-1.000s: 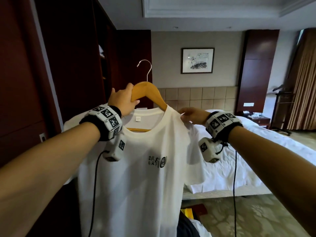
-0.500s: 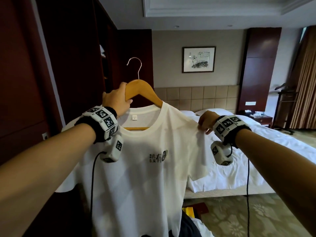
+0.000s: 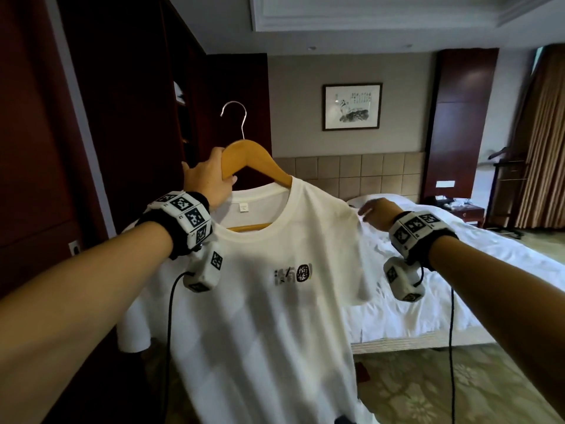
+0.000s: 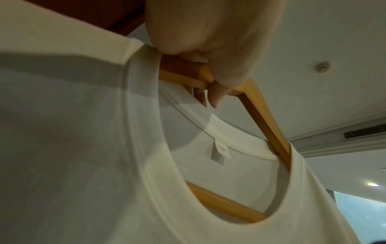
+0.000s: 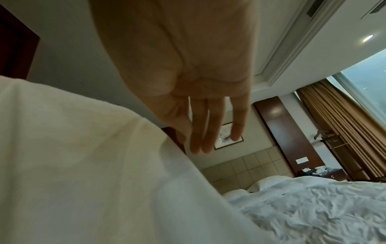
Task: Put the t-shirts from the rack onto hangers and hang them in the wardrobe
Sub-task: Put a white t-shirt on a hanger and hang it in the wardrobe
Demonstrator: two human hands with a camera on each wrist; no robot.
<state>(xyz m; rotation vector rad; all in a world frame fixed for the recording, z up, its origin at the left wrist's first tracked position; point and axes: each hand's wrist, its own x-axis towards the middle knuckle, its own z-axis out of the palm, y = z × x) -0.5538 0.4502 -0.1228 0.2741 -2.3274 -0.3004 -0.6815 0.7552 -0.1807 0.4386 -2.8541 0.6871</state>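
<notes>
A white t-shirt (image 3: 269, 325) with a small dark chest print hangs on a wooden hanger (image 3: 253, 160) with a metal hook. My left hand (image 3: 208, 182) grips the hanger's left shoulder, fingers curled round the wood (image 4: 211, 92). In the left wrist view the t-shirt's collar (image 4: 146, 148) and the hanger's lower bar (image 4: 225, 204) show. My right hand (image 3: 377, 214) hovers by the shirt's right shoulder seam with straight fingers (image 5: 206, 132), holding nothing; the t-shirt sleeve (image 5: 83, 165) lies just below it. The dark wardrobe (image 3: 128, 117) stands to the left.
A bed with white sheets (image 3: 458, 261) fills the right side, with a nightstand (image 3: 464, 209) behind it. A dark valet stand (image 3: 504, 191) and brown curtains (image 3: 544, 142) are at the far right. A framed picture (image 3: 351, 107) hangs on the back wall. Patterned carpet (image 3: 428, 387) lies below.
The hanger and shirt have moved left toward the wardrobe. My right hand slid out along the shirt's shoulder, let go of the fabric and opened. The left hand keeps its grip.
</notes>
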